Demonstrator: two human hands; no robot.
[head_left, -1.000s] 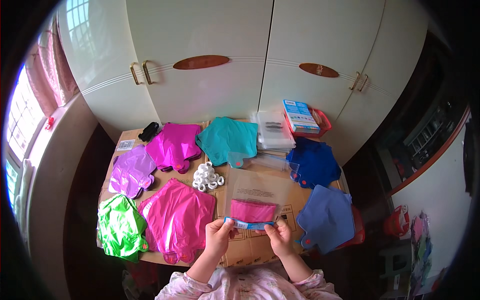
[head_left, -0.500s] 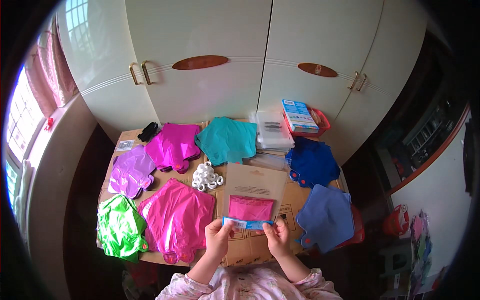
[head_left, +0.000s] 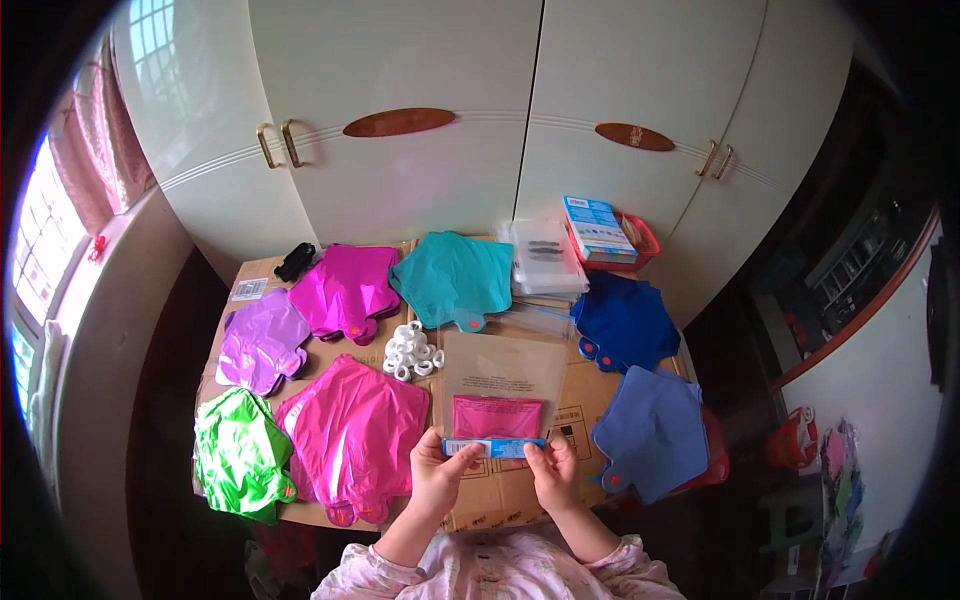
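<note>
Between my hands is a clear plastic bag (head_left: 503,365) with a folded pink foil piece (head_left: 497,416) inside. A blue printed card strip (head_left: 508,449) runs along its near edge. My left hand (head_left: 438,472) pinches the left end of that edge, thumb on top of the strip. My right hand (head_left: 553,470) grips the right end the same way. The bag's far end reaches out over the cardboard, beside a small heap of white rings (head_left: 410,350). Left of my left hand lies a stack of pink foil sheets (head_left: 352,425).
Around the cardboard-covered table (head_left: 560,350) lie green (head_left: 240,445), lilac (head_left: 262,340), magenta (head_left: 348,285), teal (head_left: 452,275), dark blue (head_left: 628,320) and grey-blue (head_left: 655,430) foil stacks. Clear bags (head_left: 545,262) and a red basket (head_left: 640,240) with blue cards stand by the cabinet (head_left: 400,60).
The bag has tilted slightly, and its blue strip looks narrower. My left thumb has slid a little to the right along the strip. Both hands keep their hold.
</note>
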